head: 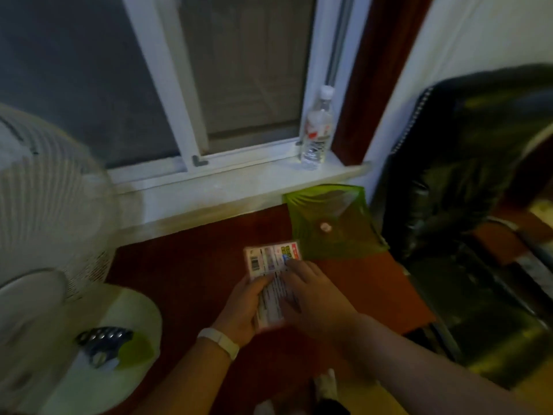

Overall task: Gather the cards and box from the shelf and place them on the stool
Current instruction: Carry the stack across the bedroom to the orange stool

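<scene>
Left hand (242, 307) grips the box (270, 283) from below; right hand (314, 295) lies flat on its top face, fingers pressing. Box sits low over the red shelf (185, 265) — resting or lifted, cannot tell. Long axis runs 6 to 12, barcode end toward 12. Green folder (332, 223) just beside at 1 o'clock. Risk: loose cards inside or beneath could slide out if the far end dips during the lift. Frame blurred.

Green translucent pouch (335, 223); dark red shelf (185, 265); white wristband (220, 341); barcoded box (270, 259).
</scene>
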Tool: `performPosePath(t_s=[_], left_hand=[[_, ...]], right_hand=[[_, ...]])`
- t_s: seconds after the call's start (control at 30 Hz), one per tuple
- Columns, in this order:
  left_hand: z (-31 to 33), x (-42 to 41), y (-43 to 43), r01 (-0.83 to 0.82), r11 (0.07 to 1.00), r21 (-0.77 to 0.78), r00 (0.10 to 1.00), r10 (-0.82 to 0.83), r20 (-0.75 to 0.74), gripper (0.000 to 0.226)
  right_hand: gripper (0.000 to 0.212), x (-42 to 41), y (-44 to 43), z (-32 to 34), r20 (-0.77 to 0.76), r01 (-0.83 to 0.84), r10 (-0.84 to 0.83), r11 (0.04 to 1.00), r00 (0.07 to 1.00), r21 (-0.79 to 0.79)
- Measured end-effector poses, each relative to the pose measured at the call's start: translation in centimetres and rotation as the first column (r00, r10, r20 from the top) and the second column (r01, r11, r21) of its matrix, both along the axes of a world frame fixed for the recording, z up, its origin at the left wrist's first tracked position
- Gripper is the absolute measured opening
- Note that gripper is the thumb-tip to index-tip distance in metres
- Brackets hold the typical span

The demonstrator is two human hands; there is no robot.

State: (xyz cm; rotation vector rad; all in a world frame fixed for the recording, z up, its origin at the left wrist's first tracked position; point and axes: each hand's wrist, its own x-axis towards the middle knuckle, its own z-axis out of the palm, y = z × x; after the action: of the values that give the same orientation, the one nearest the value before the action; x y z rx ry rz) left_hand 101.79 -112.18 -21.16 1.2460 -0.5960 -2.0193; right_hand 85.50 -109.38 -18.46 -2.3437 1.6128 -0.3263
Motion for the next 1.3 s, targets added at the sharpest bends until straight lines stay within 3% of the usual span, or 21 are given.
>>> performPosePath(t_s=[0.27, 0.37, 0.67, 0.8, 1.3], left_hand=[[0.5, -5.3, 1.6, 0.282, 0.959, -0.01, 0.959, -0.282, -0.027, 0.025], [1.2, -9.0, 2.3, 0.363, 0.929, -0.078, 0.931, -0.365, -0.007, 0.028], [3.2, -22.4, 10.0, 0.52, 0.837, -0.171, 0.852, -0.523, 0.03, 0.031], [5.2, -30.2, 17.1, 0.664, 0.728, -0.172, 0.743, -0.668, 0.04, 0.029], [6.2, -53.8, 40.7, 0.924, 0.341, -0.174, 0.363, -0.925, 0.116, 0.026]], right_hand=[[0.051, -3.3, 6.4, 0.8, -0.038, 0.282, -0.283, 0.959, 0.958, -0.024], [0.051, -5.8, 8.9, 2.0, -0.023, 0.384, -0.386, 0.921, 0.922, -0.063], [0.049, -16.3, 19.6, 3.5, 0.057, 0.599, -0.597, 0.793, 0.8, -0.111], [0.055, -22.8, 27.6, 4.1, 0.061, 0.729, -0.727, 0.678, 0.684, -0.091], [0.051, -40.2, 53.9, 3.9, 0.108, 0.949, -0.943, 0.308, 0.314, -0.072]])
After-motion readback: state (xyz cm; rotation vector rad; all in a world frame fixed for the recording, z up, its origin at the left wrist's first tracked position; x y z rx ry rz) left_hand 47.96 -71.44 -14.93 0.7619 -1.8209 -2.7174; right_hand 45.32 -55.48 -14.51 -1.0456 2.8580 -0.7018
